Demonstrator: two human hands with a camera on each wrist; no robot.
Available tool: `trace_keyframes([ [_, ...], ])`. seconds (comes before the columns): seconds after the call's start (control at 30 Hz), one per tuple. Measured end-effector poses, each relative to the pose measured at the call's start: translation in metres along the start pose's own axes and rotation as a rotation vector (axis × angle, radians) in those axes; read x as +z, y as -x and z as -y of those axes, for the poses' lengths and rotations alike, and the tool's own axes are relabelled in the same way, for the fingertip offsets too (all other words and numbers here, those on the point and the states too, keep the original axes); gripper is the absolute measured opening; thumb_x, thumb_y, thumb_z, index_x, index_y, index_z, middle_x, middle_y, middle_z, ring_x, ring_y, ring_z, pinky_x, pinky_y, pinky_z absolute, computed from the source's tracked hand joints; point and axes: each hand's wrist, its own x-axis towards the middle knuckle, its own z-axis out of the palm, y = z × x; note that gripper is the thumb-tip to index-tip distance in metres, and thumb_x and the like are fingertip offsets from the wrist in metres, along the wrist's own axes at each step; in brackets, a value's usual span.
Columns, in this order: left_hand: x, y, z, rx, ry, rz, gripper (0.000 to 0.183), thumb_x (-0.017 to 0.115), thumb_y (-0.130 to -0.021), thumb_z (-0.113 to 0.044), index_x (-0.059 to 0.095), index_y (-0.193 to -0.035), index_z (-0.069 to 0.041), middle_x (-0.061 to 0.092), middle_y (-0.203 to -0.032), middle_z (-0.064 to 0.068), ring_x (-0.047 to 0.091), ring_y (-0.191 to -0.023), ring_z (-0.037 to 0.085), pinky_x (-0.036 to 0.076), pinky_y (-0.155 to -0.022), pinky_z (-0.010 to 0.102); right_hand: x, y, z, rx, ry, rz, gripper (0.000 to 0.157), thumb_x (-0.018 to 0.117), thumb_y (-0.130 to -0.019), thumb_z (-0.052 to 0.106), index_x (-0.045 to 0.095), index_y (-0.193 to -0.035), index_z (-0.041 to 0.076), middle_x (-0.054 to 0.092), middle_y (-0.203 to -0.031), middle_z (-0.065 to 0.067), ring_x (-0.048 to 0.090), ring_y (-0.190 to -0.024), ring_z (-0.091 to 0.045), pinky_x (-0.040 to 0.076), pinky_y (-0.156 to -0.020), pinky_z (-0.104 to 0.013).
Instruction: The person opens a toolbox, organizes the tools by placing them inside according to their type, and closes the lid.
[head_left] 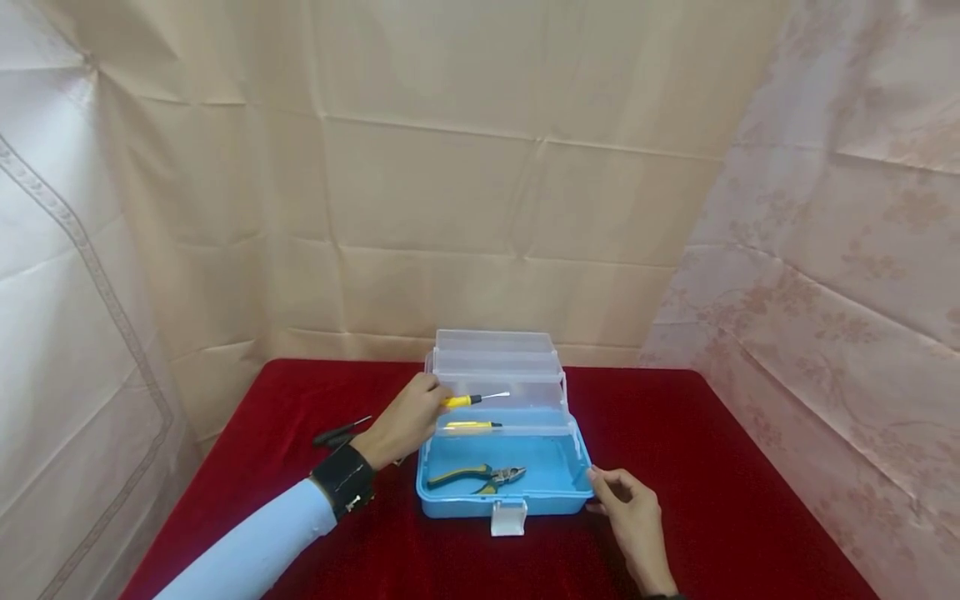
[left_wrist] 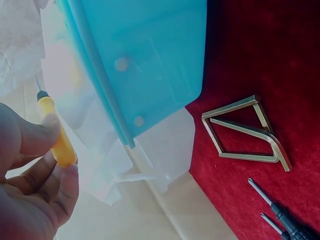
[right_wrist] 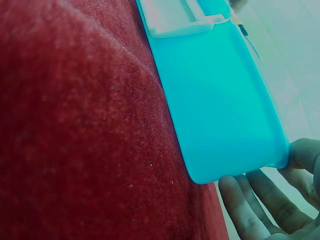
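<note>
My left hand [head_left: 405, 417] holds a screwdriver [head_left: 459, 402] by its yellow handle, above the raised clear tray of a blue toolbox [head_left: 457, 507]. In the left wrist view, thumb and fingers grip the screwdriver [left_wrist: 62, 145], its metal shaft pointing away. The toolbox lid stands open at the back. A second yellow-handled tool [head_left: 471, 425] lies in the clear tray. On the blue floor of the box rest pliers [head_left: 510, 476] with green-and-yellow handles. My right hand [head_left: 633, 512] grips the box's front right corner, thumb at the rim and fingers against the outer wall.
Left of the box, black-handled screwdrivers [left_wrist: 287, 220] lie on the red cloth [head_left: 712, 500]. Close by is an angular brass-coloured metal piece [left_wrist: 250, 157], mostly hidden by my left hand in the head view. A white latch [head_left: 508, 518] hangs at the box's front. Curtains surround the table.
</note>
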Motion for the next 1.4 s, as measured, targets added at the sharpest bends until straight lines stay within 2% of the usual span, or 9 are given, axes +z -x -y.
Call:
trace_keyframes([
  [0.3, 0.0015, -0.0004, -0.0008, 0.016, 0.043, 0.007, 0.041, 0.075, -0.085, -0.015, 0.066, -0.124, -0.006, 0.056, -0.117, 0.004, 0.047, -0.099, 0.015, 0.046, -0.087, 0.025, 0.0004, 0.0006, 0.0013, 0.006, 0.020, -0.010, 0.036, 0.072, -0.088, 0.033, 0.070, -0.106, 0.002, 0.067, -0.111, -0.017, 0.067, -0.084, -0.022, 0.055, -0.068, -0.033],
  [0.43, 0.0025, 0.0006, -0.0001, 0.018, 0.050, 0.009, 0.039, 0.073, -0.086, -0.014, 0.066, -0.123, -0.006, 0.055, -0.119, 0.004, 0.046, -0.101, 0.014, 0.044, -0.089, 0.024, 0.0015, 0.0012, 0.0015, 0.009, 0.031, -0.015, 0.037, 0.073, -0.087, 0.036, 0.071, -0.106, 0.004, 0.068, -0.110, -0.016, 0.068, -0.083, -0.021, 0.055, -0.067, -0.031],
  [0.67, 0.0025, 0.0002, -0.0014, 0.013, 0.093, 0.005, 0.042, 0.077, -0.082, -0.013, 0.066, -0.122, -0.007, 0.055, -0.121, 0.002, 0.045, -0.104, 0.013, 0.043, -0.093, 0.025, 0.0016, -0.0002, 0.0003, -0.010, 0.012, -0.016, 0.034, 0.073, -0.087, 0.032, 0.071, -0.106, 0.003, 0.067, -0.110, -0.017, 0.068, -0.083, -0.022, 0.055, -0.066, -0.032],
  [1.03, 0.0061, -0.0012, -0.0026, 0.014, 0.030, 0.029, 0.042, 0.078, -0.082, -0.014, 0.067, -0.122, -0.008, 0.057, -0.121, 0.003, 0.047, -0.103, 0.014, 0.043, -0.093, 0.027, 0.0006, 0.0023, -0.0006, 0.002, 0.006, -0.018, 0.034, 0.073, -0.087, 0.032, 0.071, -0.105, 0.004, 0.068, -0.109, -0.016, 0.068, -0.083, -0.021, 0.055, -0.067, -0.032],
  [1.4, 0.0084, -0.0029, -0.0030, 0.006, 0.026, 0.034, 0.043, 0.079, -0.081, -0.016, 0.068, -0.122, -0.009, 0.057, -0.120, 0.003, 0.047, -0.103, 0.015, 0.044, -0.092, 0.027, 0.0009, 0.0017, -0.0018, -0.019, 0.004, -0.013, 0.035, 0.073, -0.087, 0.033, 0.071, -0.106, 0.004, 0.068, -0.111, -0.016, 0.068, -0.084, -0.023, 0.055, -0.067, -0.032],
])
